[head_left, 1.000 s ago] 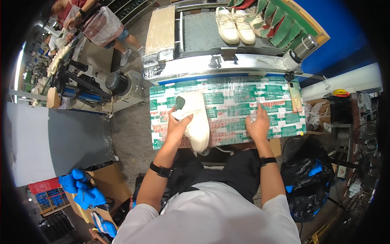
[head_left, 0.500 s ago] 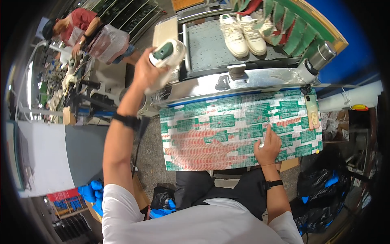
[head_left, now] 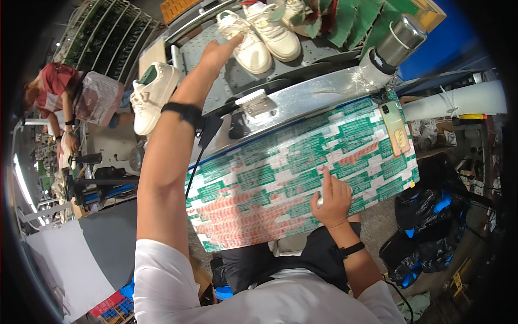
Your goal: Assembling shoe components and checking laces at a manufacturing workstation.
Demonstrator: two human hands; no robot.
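My left hand is stretched far out over the grey conveyor belt, fingers apart and empty, its tips at the heel of a white sneaker. A second white sneaker lies beside that one. To the left of my forearm a white sneaker with a green heel tab lies on its own at the belt's left end. My right hand rests on the work table, which is covered in green, red and white printed paper; its fingers are loosely bent and the index finger is stretched out.
A phone lies on the table's right edge, with a metal cylinder behind it. Green card dividers stand at the belt's far end. Another person in red works at the far left. Black bags sit at the right.
A second ago my left hand held the white sneaker on the table. It lifted the shoe up and left, let it go at the belt's left end, and now reaches over the belt. My right hand stays put.
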